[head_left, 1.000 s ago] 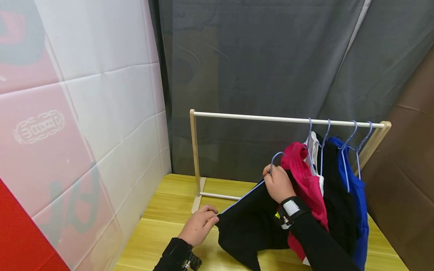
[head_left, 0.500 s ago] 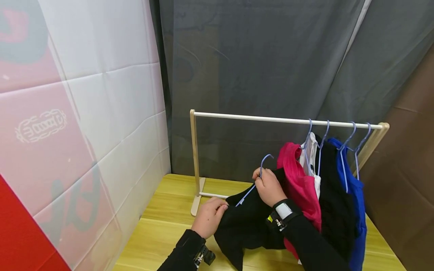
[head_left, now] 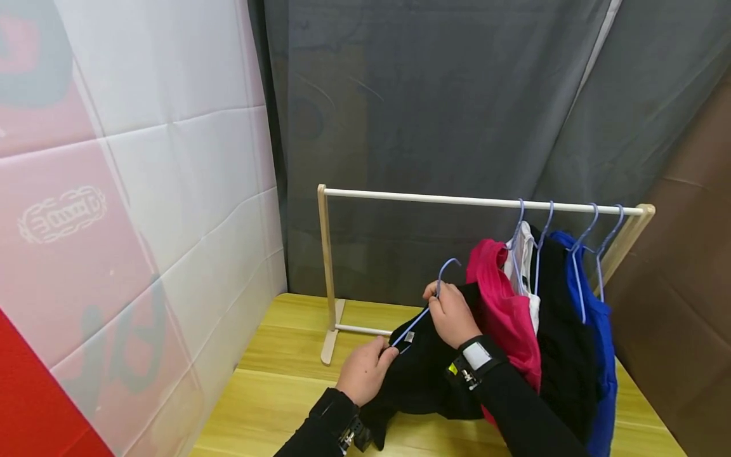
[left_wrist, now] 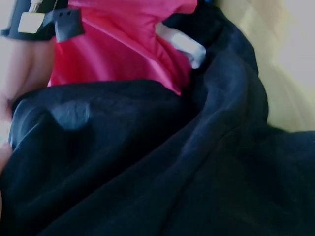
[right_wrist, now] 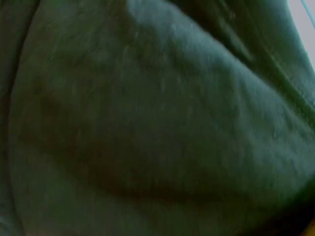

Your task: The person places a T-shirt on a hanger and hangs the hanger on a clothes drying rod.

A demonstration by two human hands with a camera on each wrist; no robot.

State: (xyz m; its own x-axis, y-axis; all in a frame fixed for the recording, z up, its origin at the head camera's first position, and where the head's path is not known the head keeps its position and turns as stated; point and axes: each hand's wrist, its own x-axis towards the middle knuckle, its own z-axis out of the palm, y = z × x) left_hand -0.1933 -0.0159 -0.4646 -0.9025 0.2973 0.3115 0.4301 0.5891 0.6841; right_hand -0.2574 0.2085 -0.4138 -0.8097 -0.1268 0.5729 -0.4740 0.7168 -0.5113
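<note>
In the head view, my right hand (head_left: 454, 315) pinches a light-blue clothes hanger (head_left: 412, 325) just below its hook, which stands free of the rail. A black garment (head_left: 425, 387) hangs about this hanger, its neck opening showing a small white label (head_left: 409, 337). My left hand (head_left: 365, 370) pinches the garment's edge beside the hanger's left end; whether it also grips the hanger is hard to tell. In the left wrist view, the black cloth (left_wrist: 123, 147) spreads across most of the picture. Dark cloth (right_wrist: 147, 108) fills the right wrist view.
A white-railed wooden clothes rack (head_left: 422, 198) stands on the yellow wood table (head_left: 268, 387). Towards its right end hang a pink garment (head_left: 511, 311), a white one (head_left: 518, 251), a black one (head_left: 565, 343) and a blue one (head_left: 604, 355). A grey curtain (head_left: 428, 101) hangs behind.
My left hand has moved right, from the hanger's outstretched end towards the neck opening. The garment's left shoulder has bunched inward, and the hanger's arm and label now show. My right hand shifted slightly left.
</note>
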